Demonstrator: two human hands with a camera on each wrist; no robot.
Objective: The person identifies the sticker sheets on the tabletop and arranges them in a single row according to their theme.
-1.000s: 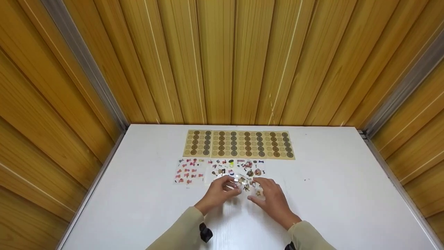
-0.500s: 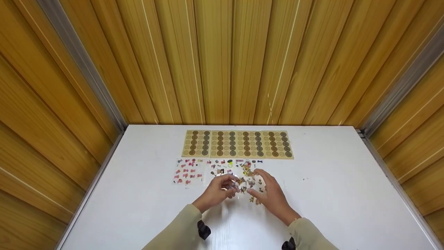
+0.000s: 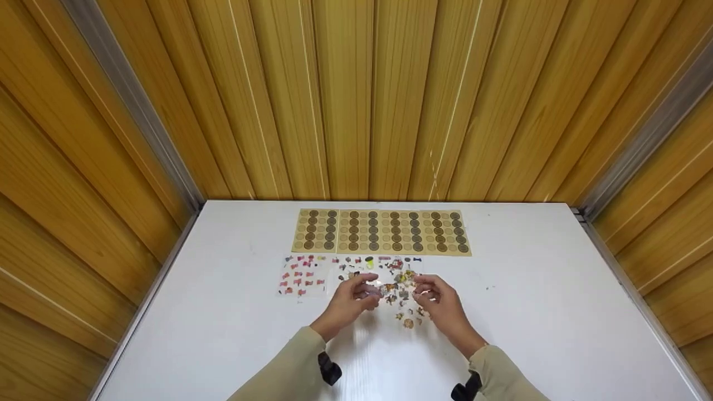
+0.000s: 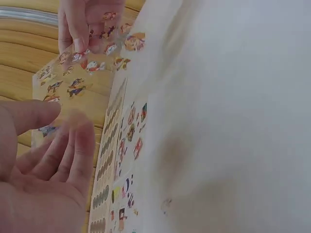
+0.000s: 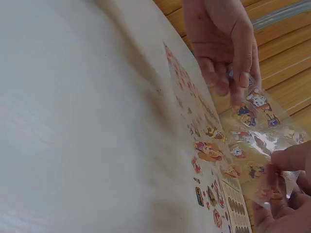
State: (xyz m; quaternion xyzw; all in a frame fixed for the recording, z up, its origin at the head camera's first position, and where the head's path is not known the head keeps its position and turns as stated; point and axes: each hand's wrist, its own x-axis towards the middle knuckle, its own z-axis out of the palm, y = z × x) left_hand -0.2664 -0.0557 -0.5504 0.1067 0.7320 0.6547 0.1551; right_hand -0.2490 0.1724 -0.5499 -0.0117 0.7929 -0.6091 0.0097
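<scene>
Both hands hold a transparent sticker sheet (image 5: 265, 121) with cartoon dog figures, lifted and tilted above the table. My right hand (image 3: 444, 309) pinches its right side between thumb and fingertips. My left hand (image 3: 345, 305) has thumb and fingers curled about the opposite edge; in the left wrist view a gap shows between thumb and index finger, with the clear film there. Behind the hands lie clear sticker sheets: one with pink-red figures (image 3: 303, 274), a middle one with mixed small pictures (image 3: 356, 260), partly hidden, and another (image 4: 130, 133) overlapped by the held sheet in the head view.
A row of tan sheets (image 3: 379, 232) with pale and dark round stickers lies farther back on the white table (image 3: 546, 301). Wood-patterned panels (image 3: 351, 100) rise behind and at both sides. Black straps (image 3: 330, 368) circle the sleeves.
The held sheet turns and shifts between the hands. My right hand, earlier spread wide beside it, now has its thumb and fingers drawn together on its edge. The left hand stays nearly in place.
</scene>
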